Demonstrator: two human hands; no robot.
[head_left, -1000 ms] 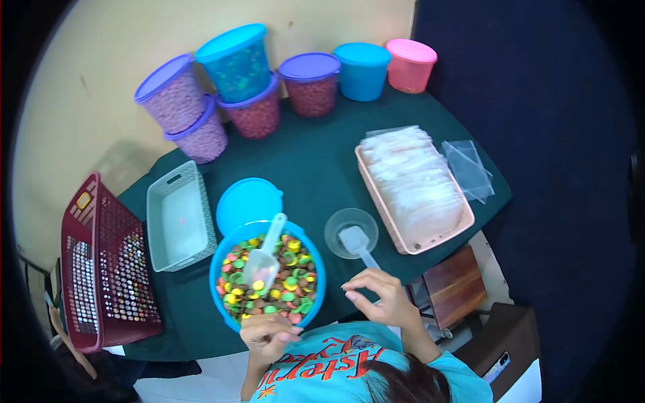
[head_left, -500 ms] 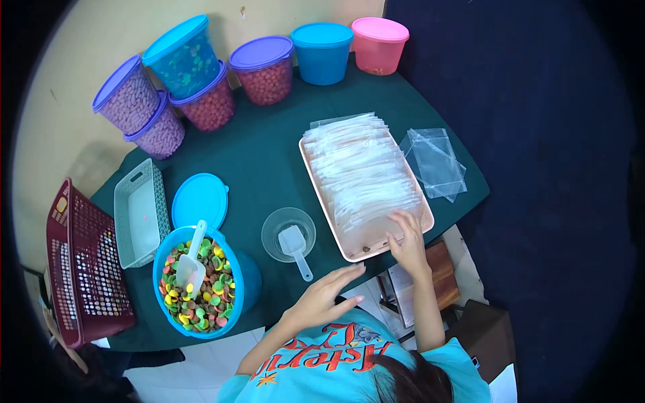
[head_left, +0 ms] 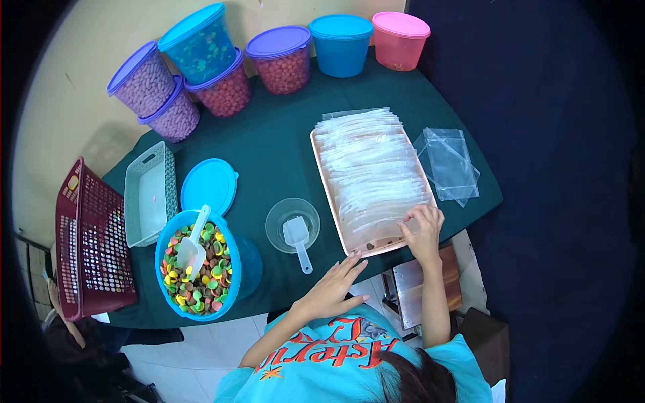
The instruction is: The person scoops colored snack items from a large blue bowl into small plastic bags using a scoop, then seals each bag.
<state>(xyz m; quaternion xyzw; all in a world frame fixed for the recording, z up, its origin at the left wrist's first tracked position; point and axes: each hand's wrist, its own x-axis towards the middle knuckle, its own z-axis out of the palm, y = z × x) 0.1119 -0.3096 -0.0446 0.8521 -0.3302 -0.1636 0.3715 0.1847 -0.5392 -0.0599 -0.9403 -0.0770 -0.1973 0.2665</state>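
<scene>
A pink tray holds a tightly packed row of clear plastic bags. At its near right corner, the thumb and fingers of my right hand are pinched on the edge of the nearest plastic bag. My left hand is open, palm down, with its fingertips at the tray's near left corner. Small brown bits lie on the tray floor. Left of the tray is a clear bowl with a white scoop in it.
A blue tub of colourful candies holds another scoop; its lid lies behind. At left are a grey basket and a maroon basket. Lidded tubs line the back. Loose plastic bags lie at right.
My right hand has closed from spread fingers to a pinch on the nearest bag. My left hand has come up to the tray's near corner. The whole view has shifted slightly.
</scene>
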